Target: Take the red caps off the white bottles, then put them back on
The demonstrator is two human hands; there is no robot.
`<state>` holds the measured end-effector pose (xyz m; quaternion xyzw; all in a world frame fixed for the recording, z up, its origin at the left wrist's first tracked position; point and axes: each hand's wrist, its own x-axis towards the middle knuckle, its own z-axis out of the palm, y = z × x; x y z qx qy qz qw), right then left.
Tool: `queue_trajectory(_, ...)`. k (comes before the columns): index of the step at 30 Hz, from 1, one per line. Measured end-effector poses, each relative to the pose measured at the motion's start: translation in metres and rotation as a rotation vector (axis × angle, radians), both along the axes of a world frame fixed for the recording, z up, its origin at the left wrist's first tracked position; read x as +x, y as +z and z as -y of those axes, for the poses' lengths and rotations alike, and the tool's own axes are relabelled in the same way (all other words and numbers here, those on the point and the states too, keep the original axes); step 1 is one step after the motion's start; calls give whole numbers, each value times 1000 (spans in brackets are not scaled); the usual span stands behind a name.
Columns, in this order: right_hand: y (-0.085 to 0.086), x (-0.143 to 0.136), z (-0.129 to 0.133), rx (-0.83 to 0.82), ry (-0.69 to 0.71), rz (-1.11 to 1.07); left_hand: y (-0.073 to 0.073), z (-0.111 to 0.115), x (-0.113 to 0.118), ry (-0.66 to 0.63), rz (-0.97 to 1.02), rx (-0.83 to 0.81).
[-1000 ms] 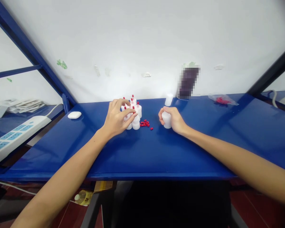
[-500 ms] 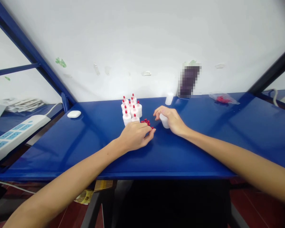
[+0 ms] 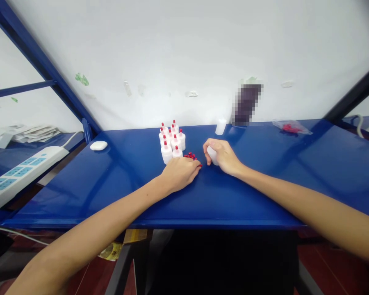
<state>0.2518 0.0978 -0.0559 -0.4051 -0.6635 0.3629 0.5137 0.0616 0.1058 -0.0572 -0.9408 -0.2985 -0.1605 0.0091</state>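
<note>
My left hand [image 3: 181, 174] lies low over the table, its fingertips pinched on a small red cap [image 3: 200, 165]. Just beyond those fingers is a little pile of loose red caps [image 3: 190, 155]. To the right, my right hand [image 3: 226, 156] is wrapped round a white bottle [image 3: 212, 155]; the fingers hide most of it, and its top cannot be made out. Several white bottles [image 3: 167, 155] with red-tipped nozzles stand upright in a tight cluster beyond my left hand, which partly covers the nearest one.
A white cylindrical container [image 3: 220, 127] stands near the wall. Further right lies a clear bag [image 3: 292, 128] with red pieces inside. A white rounded case [image 3: 99, 146] rests on the blue table [image 3: 110, 196] at left, near a power strip [image 3: 24, 172]. A pixelated dark object [image 3: 248, 104] is by the wall.
My right fingers have curled down further round the bottle. My left thumb and fingers have drawn together at the red cap. The whole view has shifted slightly.
</note>
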Motion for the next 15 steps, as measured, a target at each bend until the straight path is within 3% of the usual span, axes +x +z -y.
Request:
queue_trajectory(4,2,0,0,-18,35,-4,3,3,0,-104,418,-134)
queue_trajectory(9,3,-2,4,5,108,16,15,13,1,-169,973,-626)
queue_trajectory(15,1,-15,12,-4,174,63,12,10,3,-208,1109,-941)
